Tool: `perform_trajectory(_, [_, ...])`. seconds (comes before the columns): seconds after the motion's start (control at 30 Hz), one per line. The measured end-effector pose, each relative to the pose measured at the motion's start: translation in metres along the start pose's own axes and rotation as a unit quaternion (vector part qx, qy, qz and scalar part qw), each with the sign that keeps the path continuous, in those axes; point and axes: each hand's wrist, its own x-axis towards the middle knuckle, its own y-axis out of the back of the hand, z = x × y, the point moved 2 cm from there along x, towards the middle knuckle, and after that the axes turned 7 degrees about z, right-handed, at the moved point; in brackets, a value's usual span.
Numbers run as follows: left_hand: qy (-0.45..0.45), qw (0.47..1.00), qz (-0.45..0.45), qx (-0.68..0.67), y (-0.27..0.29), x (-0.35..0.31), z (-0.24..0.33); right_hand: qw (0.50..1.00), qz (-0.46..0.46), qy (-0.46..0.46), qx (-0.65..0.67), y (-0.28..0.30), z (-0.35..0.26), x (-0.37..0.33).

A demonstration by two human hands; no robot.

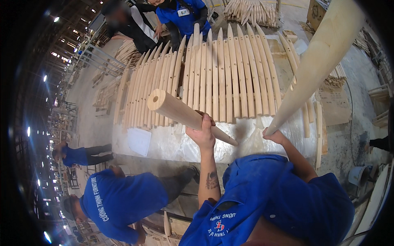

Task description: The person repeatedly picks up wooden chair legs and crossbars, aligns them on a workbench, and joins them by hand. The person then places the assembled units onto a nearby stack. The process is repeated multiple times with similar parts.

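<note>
My left hand (202,132) is closed around a round, tapered wooden furniture leg (176,110), its thick end with a centre hole tilted up to the left. In my right hand (276,137), the fingers wrap the narrow end of a second wooden leg (314,63). That one slants up to the right, close to the camera, with holes in its side. Both legs are held above a table covered in clear plastic film (172,145). Beyond my hands, several pointed wooden legs with drilled holes (221,82) lie side by side in rows on the table.
Across the table stand a person in blue (186,18), gloved hand at a leg, and a person in black (139,26). Another person in blue (123,201) bends at my left. A white sheet (138,141) lies on the table. Wooden pieces (250,11) are piled behind; a bucket (358,175) stands right.
</note>
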Motion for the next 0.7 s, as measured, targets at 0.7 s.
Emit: perform_trajectory(0.7, [-0.008, 1.0, -0.005, 0.013, -0.004, -0.001, -0.002, 0.998, 0.013, 0.046, -0.046, 0.013, -0.019, -0.008])
